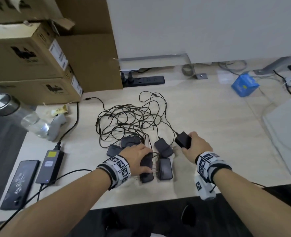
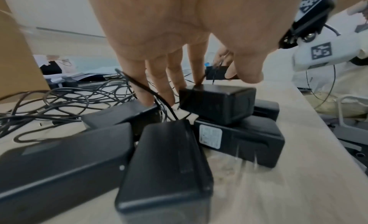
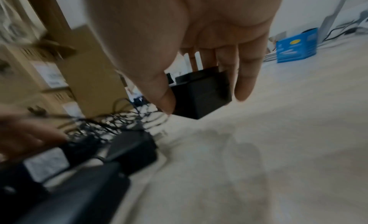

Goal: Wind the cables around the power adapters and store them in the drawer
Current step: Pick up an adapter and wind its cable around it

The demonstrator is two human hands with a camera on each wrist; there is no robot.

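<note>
Several black power adapters [image 1: 165, 169] lie clustered on the light wooden table [image 1: 218, 134]; their thin black cables [image 1: 129, 117] run back into one tangle. My left hand [image 1: 138, 154] rests flat over one adapter [image 1: 146, 175], and its straight fingers [image 2: 159, 79] reach down among the adapters [image 2: 169, 164] and cables [image 2: 59, 98]. My right hand [image 1: 196, 146] holds one adapter [image 1: 183, 140] lifted off the table. The right wrist view shows it [image 3: 201, 95] pinched between thumb and fingers [image 3: 247, 73], prongs toward the palm. Its cable still leads into the tangle. No drawer is in view.
Cardboard boxes [image 1: 30, 57] are stacked at the back left, beside a black power strip [image 1: 143, 81]. A bottle [image 1: 13, 113], a laptop power brick [image 1: 49, 165] and a phone [image 1: 19, 182] lie at the left. A blue box [image 1: 245, 84] and a white box [image 1: 286, 130] stand at the right.
</note>
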